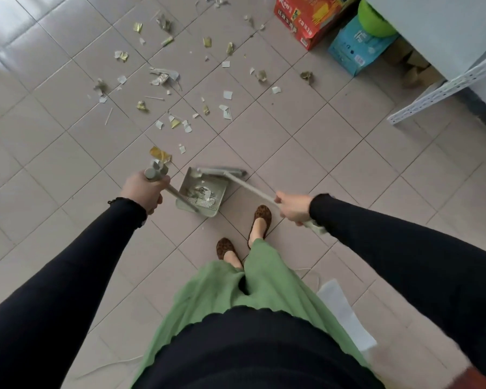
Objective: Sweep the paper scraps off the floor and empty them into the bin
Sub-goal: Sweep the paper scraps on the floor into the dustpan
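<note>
Sweeping in progress, seen from the head camera: the left hand [144, 190] is closed around the upright handle of a grey-green plastic dustpan [201, 195], which sits on the pale glazed floor tiles [320, 169] just ahead of the person's feet. The right hand [292, 208] grips the slim pale shaft of the broom [250, 186], whose flat head rests at the pan's far lip. A small heap of white scraps already lies inside the pan, against its comb-like back edge. Most of the paper scraps [163, 78], torn white bits, crumpled gold foil and a few thin sticks, lie scattered well beyond the pan, toward a red carton [306, 18] and a blue box [354, 49] beside a white metal shelf [443, 88]. No bin can be picked out here. The job looks early: the next move would call for reaching the broom past the nearest scraps and drawing them back into the pan, the light foil likely to skitter on the slick tile.
</note>
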Demonstrator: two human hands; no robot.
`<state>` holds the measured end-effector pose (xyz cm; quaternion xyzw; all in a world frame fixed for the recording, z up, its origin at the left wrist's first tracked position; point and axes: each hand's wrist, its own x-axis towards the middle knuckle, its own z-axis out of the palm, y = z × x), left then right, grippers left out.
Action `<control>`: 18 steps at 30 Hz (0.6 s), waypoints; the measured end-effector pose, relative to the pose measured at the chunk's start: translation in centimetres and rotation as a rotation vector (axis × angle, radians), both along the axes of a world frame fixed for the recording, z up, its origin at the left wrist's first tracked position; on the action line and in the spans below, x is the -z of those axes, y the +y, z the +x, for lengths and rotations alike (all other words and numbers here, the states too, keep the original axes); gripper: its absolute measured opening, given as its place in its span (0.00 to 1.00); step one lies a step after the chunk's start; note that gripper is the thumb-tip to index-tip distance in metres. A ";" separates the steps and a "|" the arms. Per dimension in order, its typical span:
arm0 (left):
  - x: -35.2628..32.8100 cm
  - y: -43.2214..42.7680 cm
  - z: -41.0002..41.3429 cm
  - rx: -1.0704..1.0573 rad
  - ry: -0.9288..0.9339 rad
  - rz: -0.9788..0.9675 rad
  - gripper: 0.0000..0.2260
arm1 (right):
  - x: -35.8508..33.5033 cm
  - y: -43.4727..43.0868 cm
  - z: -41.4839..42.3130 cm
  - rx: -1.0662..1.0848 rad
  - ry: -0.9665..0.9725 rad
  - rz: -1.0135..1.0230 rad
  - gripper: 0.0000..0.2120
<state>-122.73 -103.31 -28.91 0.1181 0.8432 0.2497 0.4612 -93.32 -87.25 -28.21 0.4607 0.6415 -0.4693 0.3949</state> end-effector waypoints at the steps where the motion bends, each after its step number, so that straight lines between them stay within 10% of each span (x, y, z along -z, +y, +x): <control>1: 0.0 0.0 -0.1 -0.002 -0.002 0.008 0.09 | -0.9 -0.2 1.8 0.011 0.007 -0.026 0.15; 14: 1.1 -0.8 0.9 -0.007 0.008 0.073 0.08 | -0.3 -2.3 -0.4 -0.006 -0.016 0.041 0.17; 18: 1.4 -0.8 1.2 0.007 0.033 0.106 0.11 | -2.5 -2.2 3.6 0.274 0.034 -0.068 0.16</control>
